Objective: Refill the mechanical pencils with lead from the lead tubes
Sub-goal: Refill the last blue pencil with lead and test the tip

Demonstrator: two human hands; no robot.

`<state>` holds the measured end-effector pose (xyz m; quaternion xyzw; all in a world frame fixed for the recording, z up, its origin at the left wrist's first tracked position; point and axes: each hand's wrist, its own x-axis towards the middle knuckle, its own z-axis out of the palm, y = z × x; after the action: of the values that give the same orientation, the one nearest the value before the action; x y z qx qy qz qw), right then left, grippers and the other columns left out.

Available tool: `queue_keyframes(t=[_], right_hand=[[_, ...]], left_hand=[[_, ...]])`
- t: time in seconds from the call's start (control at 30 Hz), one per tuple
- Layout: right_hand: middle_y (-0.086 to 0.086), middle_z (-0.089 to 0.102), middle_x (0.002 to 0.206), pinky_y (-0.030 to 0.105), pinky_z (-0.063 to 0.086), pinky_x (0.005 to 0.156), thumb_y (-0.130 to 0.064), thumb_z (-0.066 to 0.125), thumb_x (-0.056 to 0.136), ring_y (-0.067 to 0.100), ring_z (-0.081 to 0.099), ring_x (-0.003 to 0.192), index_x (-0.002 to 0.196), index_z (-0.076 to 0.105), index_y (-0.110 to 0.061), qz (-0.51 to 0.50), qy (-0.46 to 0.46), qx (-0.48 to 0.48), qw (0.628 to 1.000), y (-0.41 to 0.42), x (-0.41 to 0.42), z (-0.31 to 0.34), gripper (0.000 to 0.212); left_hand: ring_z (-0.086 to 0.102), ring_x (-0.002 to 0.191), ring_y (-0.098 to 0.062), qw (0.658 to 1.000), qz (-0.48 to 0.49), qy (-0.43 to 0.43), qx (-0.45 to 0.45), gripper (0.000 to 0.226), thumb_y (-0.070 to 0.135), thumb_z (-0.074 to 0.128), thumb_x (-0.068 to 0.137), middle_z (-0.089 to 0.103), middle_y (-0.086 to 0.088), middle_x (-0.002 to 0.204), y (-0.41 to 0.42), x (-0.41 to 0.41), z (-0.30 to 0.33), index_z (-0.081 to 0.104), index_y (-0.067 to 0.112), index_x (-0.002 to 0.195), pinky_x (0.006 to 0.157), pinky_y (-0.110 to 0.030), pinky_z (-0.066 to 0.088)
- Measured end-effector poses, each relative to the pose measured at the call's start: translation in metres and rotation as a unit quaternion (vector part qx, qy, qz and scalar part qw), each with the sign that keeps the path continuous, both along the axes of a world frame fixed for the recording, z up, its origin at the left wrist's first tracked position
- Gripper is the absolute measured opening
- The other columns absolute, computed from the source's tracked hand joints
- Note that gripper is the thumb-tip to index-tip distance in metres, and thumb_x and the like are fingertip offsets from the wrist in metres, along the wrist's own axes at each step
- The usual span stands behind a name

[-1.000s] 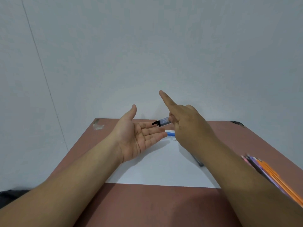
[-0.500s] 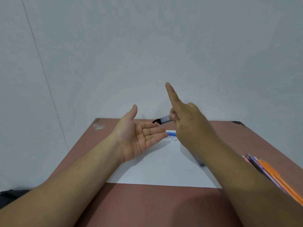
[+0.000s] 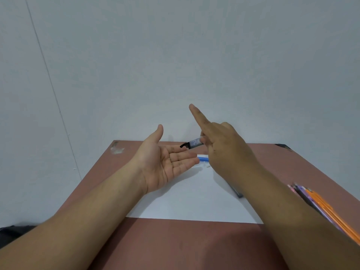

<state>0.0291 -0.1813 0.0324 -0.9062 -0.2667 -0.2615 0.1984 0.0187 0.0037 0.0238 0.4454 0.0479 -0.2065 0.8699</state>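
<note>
While the right hand (image 3: 224, 151) pinches a small lead tube (image 3: 192, 144) with its index finger stuck straight up, the tube's black open end tips down at about 8 o'clock, right over the left hand (image 3: 165, 162). That hand lies flat and palm up, fingers straight and holding nothing, likely so as to catch leads shaken out of the tube. No lead shows on the palm, though one would be too thin to see. Below the hands a white sheet (image 3: 191, 199) covers the brown table (image 3: 175, 246); a blue pencil (image 3: 203, 158) lies on it just past the fingertips. A bundle of pencils (image 3: 319, 207), orange and purple, waits at 4 o'clock by the right forearm.
</note>
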Motion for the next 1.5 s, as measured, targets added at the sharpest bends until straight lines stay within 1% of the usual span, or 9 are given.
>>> queue_keyframes(t=[0.17, 0.37, 0.43, 0.5, 0.57, 0.7, 0.83, 1.13, 1.5], right_hand=[[-0.014, 0.050, 0.098, 0.039, 0.052, 0.076, 0.009, 0.047, 0.086, 0.020, 0.045, 0.101, 0.137, 0.059, -0.044, -0.017, 0.005, -0.090, 0.996, -0.005, 0.007, 0.005, 0.075], [-0.010, 0.052, 0.090, 0.039, 0.053, 0.064, 0.008, 0.046, 0.083, 0.018, 0.042, 0.087, 0.142, -0.022, -0.067, -0.030, 0.001, -0.081, 0.996, 0.003, -0.002, 0.022, 0.118], [-0.007, 0.052, 0.091, 0.037, 0.050, 0.062, 0.006, 0.047, 0.084, 0.019, 0.046, 0.088, 0.143, -0.010, -0.071, -0.040, 0.010, -0.076, 0.996, 0.004, -0.003, 0.025, 0.113], [-0.006, 0.054, 0.098, 0.033, 0.045, 0.064, 0.004, 0.044, 0.084, 0.021, 0.048, 0.098, 0.130, 0.050, -0.055, -0.045, 0.030, -0.129, 0.990, 0.004, -0.001, 0.028, 0.075], [-0.009, 0.055, 0.106, 0.035, 0.049, 0.074, 0.003, 0.043, 0.086, 0.018, 0.043, 0.106, 0.117, 0.067, -0.044, -0.056, 0.039, -0.182, 0.981, 0.004, -0.001, 0.028, 0.061], [-0.011, 0.051, 0.099, 0.038, 0.054, 0.076, 0.003, 0.050, 0.089, 0.014, 0.041, 0.101, 0.153, 0.022, -0.055, -0.071, 0.042, -0.153, 0.985, 0.009, -0.002, 0.032, 0.091], [-0.009, 0.053, 0.092, 0.039, 0.055, 0.064, 0.003, 0.053, 0.088, 0.015, 0.041, 0.089, 0.147, -0.011, -0.064, -0.071, 0.014, -0.127, 0.989, 0.013, -0.002, 0.030, 0.110], [-0.013, 0.045, 0.101, 0.038, 0.052, 0.079, -0.004, 0.057, 0.093, 0.012, 0.033, 0.099, 0.152, 0.032, -0.048, -0.072, 0.029, -0.163, 0.984, 0.014, -0.007, 0.035, 0.078], [-0.014, 0.047, 0.103, 0.039, 0.051, 0.087, 0.001, 0.048, 0.093, 0.012, 0.036, 0.102, 0.147, 0.046, -0.042, -0.066, 0.048, -0.084, 0.993, 0.007, -0.009, 0.008, 0.070]], left_hand=[[0.066, 0.112, -0.047, 1.000, -0.009, -0.006, 0.015, 0.095, 0.073, 0.038, 0.095, 0.065, -0.033, 0.123, -0.002, -0.001, -0.001, 0.054, -0.014, 0.129, 0.099, -0.048, 0.055], [0.067, 0.108, -0.050, 1.000, 0.006, 0.006, 0.010, 0.092, 0.072, 0.041, 0.095, 0.065, -0.034, 0.122, 0.000, -0.001, -0.001, 0.053, -0.013, 0.129, 0.099, -0.049, 0.053], [0.067, 0.109, -0.050, 1.000, 0.007, 0.008, 0.006, 0.092, 0.072, 0.041, 0.095, 0.065, -0.034, 0.123, 0.000, 0.000, -0.002, 0.053, -0.013, 0.129, 0.099, -0.049, 0.053], [0.067, 0.110, -0.048, 1.000, 0.003, 0.006, 0.002, 0.093, 0.073, 0.040, 0.095, 0.065, -0.032, 0.123, 0.002, 0.000, -0.002, 0.053, -0.013, 0.130, 0.097, -0.049, 0.056], [0.067, 0.111, -0.047, 1.000, -0.006, 0.003, 0.001, 0.095, 0.074, 0.038, 0.095, 0.066, -0.030, 0.123, 0.003, 0.001, -0.003, 0.054, -0.013, 0.130, 0.094, -0.048, 0.057], [0.066, 0.109, -0.050, 1.000, -0.005, 0.008, -0.003, 0.096, 0.073, 0.042, 0.094, 0.065, -0.033, 0.123, 0.003, 0.004, -0.005, 0.053, -0.015, 0.129, 0.099, -0.051, 0.053], [0.066, 0.109, -0.051, 1.000, -0.017, 0.007, -0.017, 0.094, 0.072, 0.043, 0.094, 0.062, -0.035, 0.125, 0.002, 0.002, -0.006, 0.051, -0.015, 0.130, 0.100, -0.051, 0.052], [0.065, 0.111, -0.051, 0.999, -0.020, 0.006, -0.025, 0.095, 0.073, 0.042, 0.094, 0.063, -0.034, 0.125, 0.006, 0.007, -0.008, 0.051, -0.014, 0.132, 0.103, -0.050, 0.050], [0.064, 0.116, -0.047, 1.000, -0.025, -0.004, -0.007, 0.096, 0.075, 0.038, 0.094, 0.065, -0.030, 0.125, 0.007, 0.007, -0.009, 0.055, -0.012, 0.131, 0.112, -0.047, 0.044]])
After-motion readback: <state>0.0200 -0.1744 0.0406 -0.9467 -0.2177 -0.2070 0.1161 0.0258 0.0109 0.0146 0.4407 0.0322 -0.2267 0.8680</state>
